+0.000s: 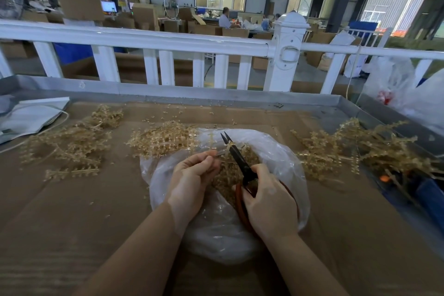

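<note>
Tan plastic strip (221, 153) pinched close to the parted blades of the scissors (236, 156), so could easily end in a nicked fingertip if snipped before the fingers draw back. Being thin and springy, could also twist sideways in the cut and send the snipped bit past the clear bag (216, 233) onto the cardboard tabletop (96, 211), among the loose bits scattered there. Might snag the bag's thin film on the blade tips if lowered much more.

Left grip (192, 175): curled, thumb and fingertips pinching the near end of the strip, just above the heap of cut bits (228, 176) inside the bag. Right grip (266, 202): wrapped round the red-brown handles, holding the black blades only slightly apart, tips pointing far and a little left, strip meeting them partway along. Uncut strips heaped to the left (69, 144), just beyond the bag (163, 138) and to the right (360, 151).
</note>
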A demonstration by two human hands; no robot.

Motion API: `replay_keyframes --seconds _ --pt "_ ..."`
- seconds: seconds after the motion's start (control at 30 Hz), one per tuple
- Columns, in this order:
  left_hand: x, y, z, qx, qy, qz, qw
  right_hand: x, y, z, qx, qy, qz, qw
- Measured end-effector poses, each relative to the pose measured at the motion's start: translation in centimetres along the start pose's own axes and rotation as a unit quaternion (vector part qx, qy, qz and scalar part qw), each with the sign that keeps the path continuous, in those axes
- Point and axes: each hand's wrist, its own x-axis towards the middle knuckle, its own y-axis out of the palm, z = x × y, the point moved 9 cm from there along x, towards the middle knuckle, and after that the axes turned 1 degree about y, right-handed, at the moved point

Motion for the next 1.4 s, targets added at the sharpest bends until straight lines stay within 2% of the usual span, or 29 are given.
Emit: replay_keyframes --seconds 0.13,0.3,0.47,0.67,0.83,0.93,1.13,1.4 --pt "0.0 0.1 0.1 -0.002 -0.029 -0.002 1.0 0.3 0.0 -0.3 0.029 0.005 0.021 0.999" --pt "0.2 0.7 -0.6 0.031 -0.032 0.01 0.999 1.1 -1.4 -0.6 0.121 0.027 0.04 0.992" --pt "0.7 1.0 -0.3 -0.007 -0.06 -0.012 0.998 1.1 -3.1 0.2 0.172 0.006 0.036 0.984" --pt "0.8 1.1 0.3 -0.111 -0.12 -0.053 0.985 1.2 -3.4 0.5 0.196 0.007 0.06 0.979" --pt "0.6 0.8 0.4 -0.108 -0.139 -0.059 0.983 1.5 -3.7 0.4 0.253 0.041 0.09 0.962" --pt "0.7 0.4 0.4 -0.108 -0.14 -0.076 0.981 1.8 -4.3 0.8 0.245 0.02 0.094 0.965" --pt "1.1 -0.1 0.6 -0.08 -0.111 -0.101 0.985 0.8 -2.6 1.1 0.182 0.029 0.171 0.968" --pt "1.2 0.6 0.5 -0.148 -0.08 -0.068 0.983 0.0 -2.1 1.6 0.093 0.01 0.155 0.983"
